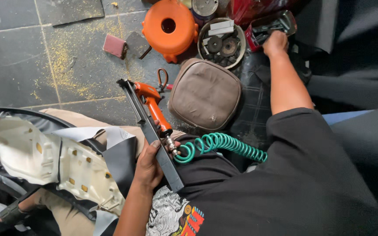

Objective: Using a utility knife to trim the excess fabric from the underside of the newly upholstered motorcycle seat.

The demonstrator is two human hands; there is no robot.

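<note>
My left hand grips the long dark magazine of an orange pneumatic staple gun that lies across my lap. A teal coiled air hose is plugged into the base of its handle. Left of that hand, a white plastic seat base rests upside down on my legs, with grey cover material folded over its edge. My right hand is stretched far forward to a small red box of metal parts, with its fingers at the box's opening. What those fingers hold is hidden.
A brown padded cushion lies on the dark tiled floor, which is scattered with yellow dust. Behind it stand an orange round housing and a bowl of dark discs. A reddish sanding block lies to the left.
</note>
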